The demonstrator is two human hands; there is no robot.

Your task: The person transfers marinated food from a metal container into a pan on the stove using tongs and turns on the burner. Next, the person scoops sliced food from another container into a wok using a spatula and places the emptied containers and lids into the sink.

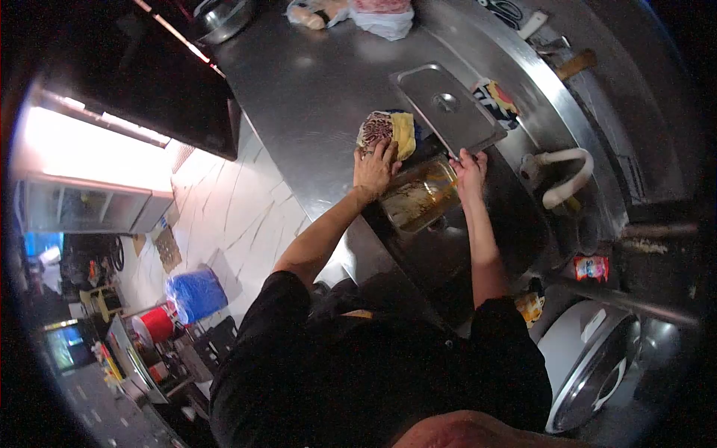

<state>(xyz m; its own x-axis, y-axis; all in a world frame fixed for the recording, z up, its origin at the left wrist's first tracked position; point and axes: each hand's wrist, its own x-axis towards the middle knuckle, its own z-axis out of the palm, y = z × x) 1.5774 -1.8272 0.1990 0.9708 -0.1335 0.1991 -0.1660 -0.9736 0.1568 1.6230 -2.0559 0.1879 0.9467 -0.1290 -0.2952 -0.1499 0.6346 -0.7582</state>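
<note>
My left hand (pixel 377 168) rests with spread fingers on a bunched cloth (pixel 401 133), patterned brown and white on one side and yellow on the other. My right hand (pixel 470 173) has its fingers closed at the near corner of a metal lid (pixel 447 104) with a small recessed handle; the exact grip is too small to make out. Between and below my hands lies a rectangular metal pan (pixel 420 200) with orange-brown residue inside. The lid lies beyond the pan, on the steel counter (pixel 314 97).
A white curved faucet (pixel 575 175) stands at the right. A colourful cloth (pixel 496 103) is beside the lid. Plastic bags (pixel 381 16) and a metal bowl (pixel 222 21) sit at the far edge. A large lidded white pot (pixel 590 366) is at the lower right.
</note>
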